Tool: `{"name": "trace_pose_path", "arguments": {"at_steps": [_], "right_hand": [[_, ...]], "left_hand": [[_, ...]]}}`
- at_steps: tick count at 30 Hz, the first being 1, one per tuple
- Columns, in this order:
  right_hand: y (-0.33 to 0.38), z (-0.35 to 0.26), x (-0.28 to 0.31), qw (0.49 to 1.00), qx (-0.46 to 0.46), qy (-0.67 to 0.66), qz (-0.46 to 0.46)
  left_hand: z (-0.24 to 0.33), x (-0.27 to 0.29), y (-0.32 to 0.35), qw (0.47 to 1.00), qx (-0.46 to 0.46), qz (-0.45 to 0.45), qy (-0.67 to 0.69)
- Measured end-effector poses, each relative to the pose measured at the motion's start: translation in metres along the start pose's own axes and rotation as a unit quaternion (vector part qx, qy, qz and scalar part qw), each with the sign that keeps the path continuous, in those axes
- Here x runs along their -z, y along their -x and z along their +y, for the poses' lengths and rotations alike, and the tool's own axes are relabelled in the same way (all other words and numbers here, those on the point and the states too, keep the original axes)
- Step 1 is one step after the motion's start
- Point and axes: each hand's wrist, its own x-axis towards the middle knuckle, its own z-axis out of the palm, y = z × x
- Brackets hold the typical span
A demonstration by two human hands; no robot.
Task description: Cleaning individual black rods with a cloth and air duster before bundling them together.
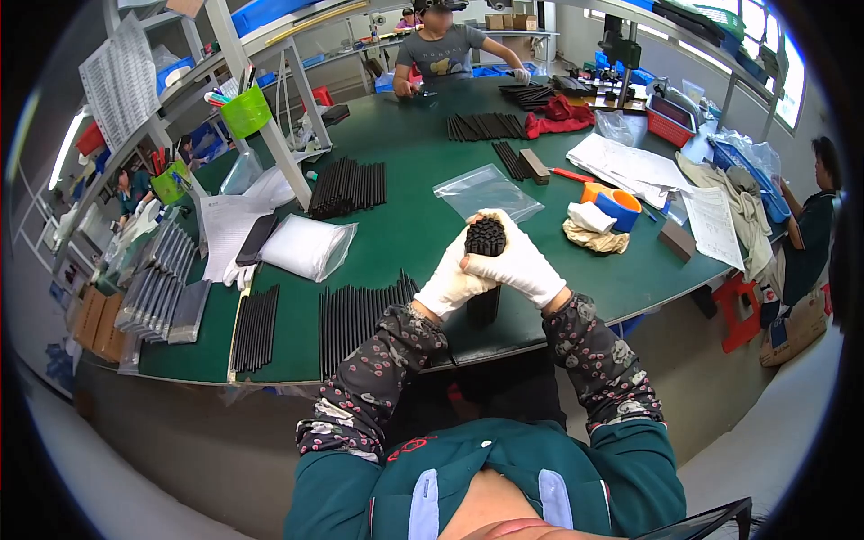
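Note:
Both my hands wear white gloves and wrap round an upright bundle of thin black rods (pixel 485 238) near the front edge of the green table. My left hand (pixel 453 281) closes on the bundle from the left, and my right hand (pixel 522 263) from the right, its fingers crossing the front. The rod ends show above my grip, and the lower part of the bundle shows beneath it. Just beyond lies a clear plastic bag (pixel 489 191). Left of my left hand is a row of loose black rods (pixel 360 315) at the table's near edge.
More black rods (pixel 349 186) lie farther left, beside a filled white bag (pixel 308 247). Rolls of orange and blue tape (pixel 617 207) and a crumpled glove (pixel 594 236) sit to the right. Across the green table (pixel 405 135) another person (pixel 445 54) works. A shelf post (pixel 286 162) stands left.

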Motion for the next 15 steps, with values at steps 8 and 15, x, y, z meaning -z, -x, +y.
{"name": "trace_pose_path", "arguments": {"at_steps": [8,15], "right_hand": [[0.013,-0.006,0.02,0.987,0.038,0.157,-0.014],[0.031,-0.005,0.139,0.891,-0.028,0.414,0.186]], "left_hand": [[-0.008,-0.017,-0.004,0.962,0.007,0.128,-0.241],[0.013,-0.015,0.008,0.976,0.044,0.111,-0.184]]}}
